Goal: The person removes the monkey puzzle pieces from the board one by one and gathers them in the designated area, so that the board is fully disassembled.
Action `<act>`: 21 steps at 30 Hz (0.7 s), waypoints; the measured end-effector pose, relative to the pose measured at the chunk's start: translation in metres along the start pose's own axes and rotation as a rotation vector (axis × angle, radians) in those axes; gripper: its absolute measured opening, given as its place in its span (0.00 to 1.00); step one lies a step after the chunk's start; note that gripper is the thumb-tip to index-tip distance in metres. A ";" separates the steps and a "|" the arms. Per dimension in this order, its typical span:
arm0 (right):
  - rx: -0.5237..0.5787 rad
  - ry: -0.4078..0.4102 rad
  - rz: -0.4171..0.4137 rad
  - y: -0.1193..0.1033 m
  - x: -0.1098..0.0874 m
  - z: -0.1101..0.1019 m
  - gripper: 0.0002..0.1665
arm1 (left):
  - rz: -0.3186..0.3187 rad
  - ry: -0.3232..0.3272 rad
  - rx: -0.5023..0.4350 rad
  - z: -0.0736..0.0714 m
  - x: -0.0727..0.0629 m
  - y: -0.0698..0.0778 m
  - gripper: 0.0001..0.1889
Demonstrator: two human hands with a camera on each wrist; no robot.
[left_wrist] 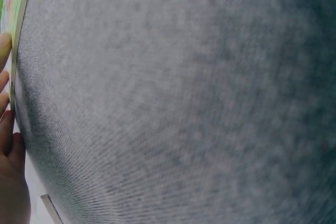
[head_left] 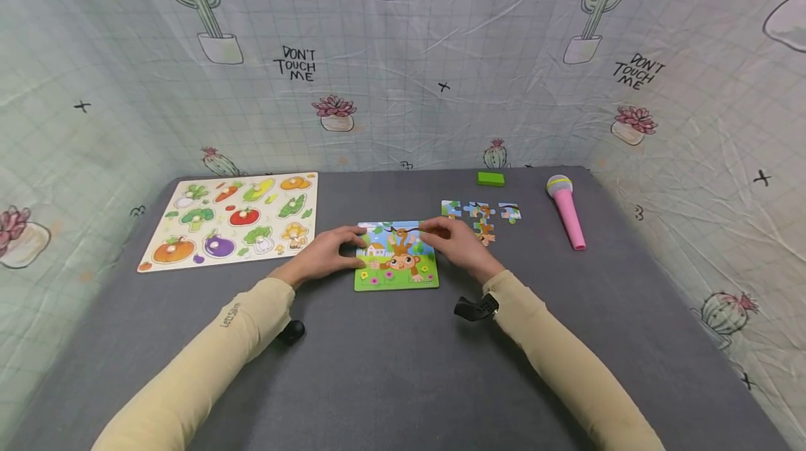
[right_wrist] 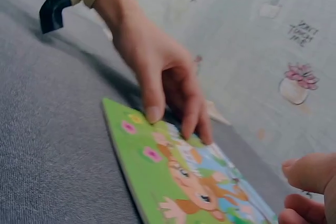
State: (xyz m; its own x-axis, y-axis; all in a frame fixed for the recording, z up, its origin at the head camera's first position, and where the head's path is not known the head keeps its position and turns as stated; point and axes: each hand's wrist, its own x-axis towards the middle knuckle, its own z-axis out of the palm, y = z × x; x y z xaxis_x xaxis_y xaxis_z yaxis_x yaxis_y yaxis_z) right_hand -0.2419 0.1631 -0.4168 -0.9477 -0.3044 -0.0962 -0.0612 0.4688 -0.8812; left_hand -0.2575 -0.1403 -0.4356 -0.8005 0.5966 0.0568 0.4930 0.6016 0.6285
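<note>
In the head view a square jigsaw board (head_left: 397,280) with a monkey, a house and flowers lies flat on the grey table. My left hand (head_left: 326,253) rests at its left side, thumb lower down and fingers near the top left corner. The right wrist view shows that left hand (right_wrist: 157,61) with its fingertips on the board's edge. At the upper right part of the board are the fingertips of my right hand (head_left: 462,245). Its thumb (right_wrist: 307,171) and bent fingers stand apart in the right wrist view, with nothing seen between them.
Loose jigsaw pieces (head_left: 480,210) lie just beyond my right hand. A green block (head_left: 490,179) is near the back wall, and a pink toy microphone (head_left: 569,217) lies at the right. The vegetable peg board (head_left: 208,203) occupies the back left.
</note>
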 end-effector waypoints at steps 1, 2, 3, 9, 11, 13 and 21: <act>-0.001 0.000 0.005 0.000 0.002 0.003 0.21 | 0.002 0.001 0.000 0.000 0.000 0.000 0.20; -0.008 0.000 0.004 0.001 0.004 0.006 0.21 | 0.003 0.001 0.001 0.000 0.000 0.000 0.20; -0.009 0.000 0.009 0.002 0.005 0.008 0.21 | 0.003 0.001 0.001 0.000 -0.001 0.001 0.20; -0.072 0.005 0.007 0.008 0.008 0.016 0.20 | -0.011 -0.010 0.008 -0.001 0.000 0.003 0.20; -0.095 0.005 -0.005 0.009 0.008 0.016 0.19 | -0.010 -0.010 0.012 -0.001 -0.001 0.003 0.20; -0.112 0.003 -0.016 0.009 0.007 0.016 0.19 | -0.010 -0.011 0.011 -0.001 -0.001 0.003 0.20; -0.215 -0.050 -0.140 0.013 0.005 0.015 0.22 | -0.010 -0.006 0.013 0.000 0.000 0.000 0.20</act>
State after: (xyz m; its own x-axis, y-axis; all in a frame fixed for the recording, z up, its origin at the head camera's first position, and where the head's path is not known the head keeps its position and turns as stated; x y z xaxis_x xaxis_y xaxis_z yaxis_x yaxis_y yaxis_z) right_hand -0.2430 0.1548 -0.4357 -0.9088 -0.4171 -0.0073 -0.2615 0.5832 -0.7691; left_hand -0.2573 -0.1401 -0.4359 -0.8035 0.5936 0.0461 0.4893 0.6143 0.6191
